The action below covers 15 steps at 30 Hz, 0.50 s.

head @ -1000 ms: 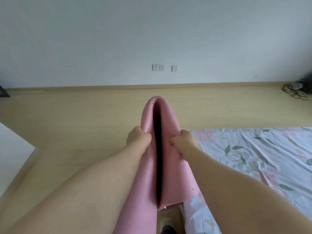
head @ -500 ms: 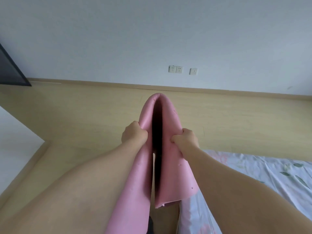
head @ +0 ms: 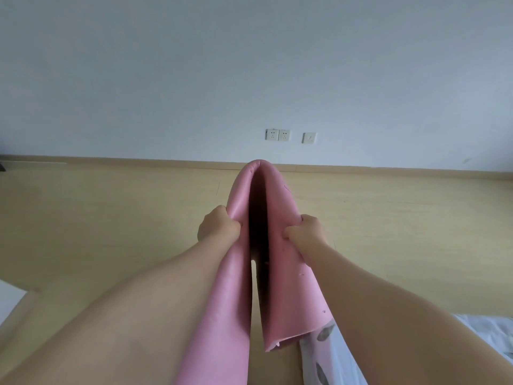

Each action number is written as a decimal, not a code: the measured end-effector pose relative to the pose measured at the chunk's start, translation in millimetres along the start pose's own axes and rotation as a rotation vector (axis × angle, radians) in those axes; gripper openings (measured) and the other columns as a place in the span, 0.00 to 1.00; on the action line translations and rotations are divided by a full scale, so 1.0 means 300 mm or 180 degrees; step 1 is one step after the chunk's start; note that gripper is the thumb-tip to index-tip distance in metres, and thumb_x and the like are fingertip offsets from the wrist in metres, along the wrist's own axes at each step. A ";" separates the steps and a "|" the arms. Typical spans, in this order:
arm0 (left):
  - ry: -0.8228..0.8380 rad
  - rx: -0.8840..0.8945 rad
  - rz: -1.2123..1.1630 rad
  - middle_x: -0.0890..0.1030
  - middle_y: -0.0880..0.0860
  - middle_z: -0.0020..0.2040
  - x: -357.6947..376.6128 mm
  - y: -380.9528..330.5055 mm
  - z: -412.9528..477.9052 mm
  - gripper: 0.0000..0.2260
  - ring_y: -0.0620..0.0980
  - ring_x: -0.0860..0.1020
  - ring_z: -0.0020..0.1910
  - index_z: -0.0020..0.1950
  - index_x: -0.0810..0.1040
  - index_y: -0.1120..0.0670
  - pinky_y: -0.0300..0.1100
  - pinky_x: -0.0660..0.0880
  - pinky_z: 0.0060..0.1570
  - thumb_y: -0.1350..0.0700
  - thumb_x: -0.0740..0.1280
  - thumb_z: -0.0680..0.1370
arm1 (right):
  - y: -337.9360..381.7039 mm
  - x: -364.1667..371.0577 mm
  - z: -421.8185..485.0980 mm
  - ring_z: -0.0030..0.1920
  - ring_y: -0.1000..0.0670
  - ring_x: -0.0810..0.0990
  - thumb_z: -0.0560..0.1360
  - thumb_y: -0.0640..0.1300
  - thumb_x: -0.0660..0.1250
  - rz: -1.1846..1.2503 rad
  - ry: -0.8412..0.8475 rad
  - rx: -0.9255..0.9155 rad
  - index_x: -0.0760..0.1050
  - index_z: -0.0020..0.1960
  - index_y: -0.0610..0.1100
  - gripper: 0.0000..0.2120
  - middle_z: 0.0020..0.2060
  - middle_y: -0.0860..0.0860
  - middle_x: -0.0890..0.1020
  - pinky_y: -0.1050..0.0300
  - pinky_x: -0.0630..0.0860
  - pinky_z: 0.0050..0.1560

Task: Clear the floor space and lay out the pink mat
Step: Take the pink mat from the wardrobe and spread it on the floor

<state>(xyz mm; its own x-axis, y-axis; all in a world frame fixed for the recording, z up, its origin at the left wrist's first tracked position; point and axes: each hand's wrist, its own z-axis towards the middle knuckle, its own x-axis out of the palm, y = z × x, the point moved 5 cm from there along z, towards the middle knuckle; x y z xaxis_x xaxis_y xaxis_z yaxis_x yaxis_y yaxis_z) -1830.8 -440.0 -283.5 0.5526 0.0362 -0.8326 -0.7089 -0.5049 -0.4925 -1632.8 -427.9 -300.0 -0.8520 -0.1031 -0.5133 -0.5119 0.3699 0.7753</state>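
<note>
The pink mat point(head: 280, 218) is folded over into a narrow arch and held up in front of me above the wooden floor point(head: 111, 218). My left hand point(head: 218, 227) grips its left fold. My right hand point(head: 305, 232) grips the right fold. A dark gap runs between the two folds. The right fold ends in a ragged lower edge, while the left fold hangs down out of view at the bottom.
A floral sheet point(head: 327, 357) lies on the floor at the lower right. The white wall point(head: 249, 65) carries sockets point(head: 277, 134) and a switch point(head: 309, 138) above the skirting board. A white surface point(head: 8, 298) shows at the left edge.
The view has swung away from the floral sheet, which now shows only at the lower right. Both hands keep the same hold on the mat, and the dark object at upper left has nearly left the view.
</note>
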 end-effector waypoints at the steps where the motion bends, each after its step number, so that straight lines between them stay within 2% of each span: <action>1: 0.0037 0.0018 0.0014 0.79 0.54 0.50 -0.005 -0.024 0.066 0.11 0.56 0.74 0.43 0.56 0.74 0.56 0.42 0.68 0.40 0.55 0.65 0.75 | 0.030 0.002 0.056 0.34 0.45 0.75 0.67 0.37 0.65 -0.0022 -0.0014 0.0031 0.76 0.49 0.40 0.10 0.37 0.45 0.77 0.59 0.70 0.33; 3: 0.0081 0.0074 0.0051 0.78 0.54 0.49 -0.005 -0.068 0.167 0.11 0.56 0.74 0.42 0.55 0.73 0.56 0.42 0.68 0.40 0.55 0.65 0.74 | 0.066 0.000 0.138 0.33 0.45 0.74 0.68 0.37 0.65 -0.0029 -0.0037 0.0078 0.75 0.49 0.41 0.10 0.37 0.46 0.77 0.62 0.67 0.30; 7: 0.0185 0.0253 0.0206 0.79 0.54 0.50 0.013 -0.182 0.346 0.11 0.56 0.75 0.43 0.55 0.73 0.55 0.42 0.69 0.39 0.54 0.65 0.74 | 0.103 -0.038 0.308 0.35 0.44 0.75 0.68 0.36 0.65 0.0064 -0.0194 0.0151 0.74 0.48 0.41 0.09 0.37 0.46 0.77 0.60 0.70 0.33; 10: 0.0225 0.0376 0.0375 0.80 0.54 0.51 0.044 -0.288 0.479 0.11 0.56 0.75 0.43 0.55 0.73 0.55 0.42 0.70 0.40 0.54 0.65 0.74 | 0.112 -0.089 0.449 0.34 0.45 0.74 0.68 0.35 0.64 0.0133 -0.0284 0.0244 0.74 0.47 0.41 0.08 0.34 0.47 0.76 0.60 0.69 0.32; 15: 0.0283 0.0461 0.0530 0.80 0.54 0.53 0.116 -0.477 0.698 0.12 0.57 0.79 0.51 0.56 0.73 0.54 0.42 0.70 0.43 0.52 0.66 0.75 | 0.127 -0.197 0.721 0.36 0.44 0.74 0.68 0.36 0.64 0.0106 -0.0332 0.0227 0.75 0.46 0.40 0.07 0.36 0.45 0.77 0.61 0.67 0.29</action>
<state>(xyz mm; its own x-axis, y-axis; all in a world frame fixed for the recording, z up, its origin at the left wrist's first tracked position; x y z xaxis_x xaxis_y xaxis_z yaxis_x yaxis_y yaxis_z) -1801.8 -185.9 -295.0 0.4547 -0.1165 -0.8830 -0.8455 -0.3682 -0.3868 -1578.2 -208.0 -319.7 -0.8503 0.0057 -0.5262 -0.4713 0.4367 0.7663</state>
